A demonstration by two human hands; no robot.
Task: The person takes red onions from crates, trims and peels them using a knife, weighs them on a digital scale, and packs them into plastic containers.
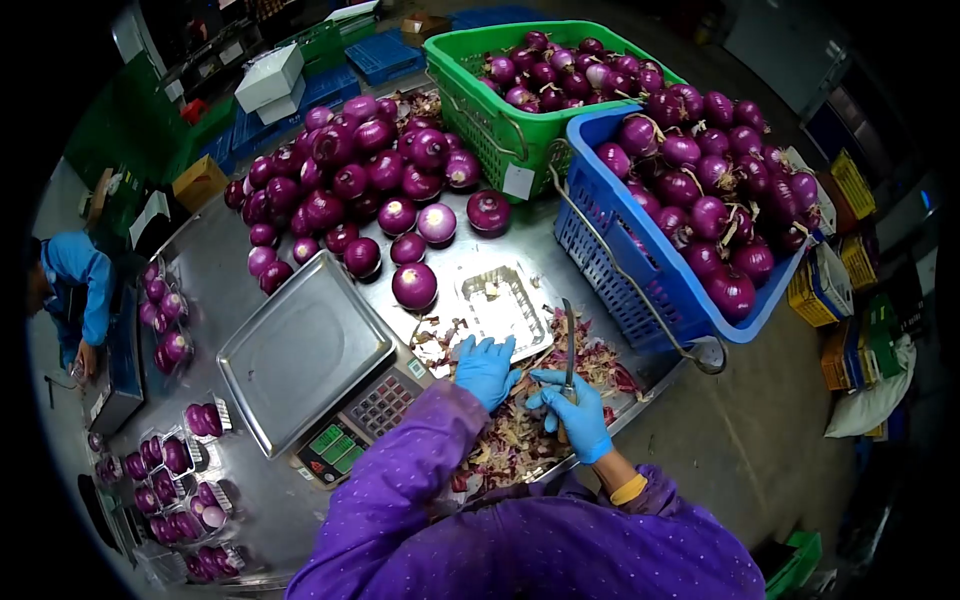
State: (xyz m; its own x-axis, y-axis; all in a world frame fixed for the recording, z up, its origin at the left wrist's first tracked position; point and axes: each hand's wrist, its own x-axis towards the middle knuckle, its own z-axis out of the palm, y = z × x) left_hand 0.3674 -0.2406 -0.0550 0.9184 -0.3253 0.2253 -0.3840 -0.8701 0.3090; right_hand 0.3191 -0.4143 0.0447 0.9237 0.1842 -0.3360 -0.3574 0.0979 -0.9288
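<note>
My right hand [578, 412], in a blue glove, is closed around the handle of a knife [570, 345] whose blade points up and away from me. My left hand [485, 371], gloved in blue too, lies with fingers stretched out at the near edge of a clear plastic tray [545, 330]. Whether its fingertips touch the tray is hard to tell. A few small scraps lie in the tray. Dry onion peelings [520, 440] spread under and between both hands. Peeled red onions [375, 170] are heaped beyond, one onion [414, 286] closest to my left hand.
A weighing scale [305, 350] stands left of my hands. Right, a blue basket [620, 270] and a green basket [480, 130] hold unpeeled onions. Packed onion trays [180, 505] line the metal table's left side. A person in blue [80, 275] is at far left.
</note>
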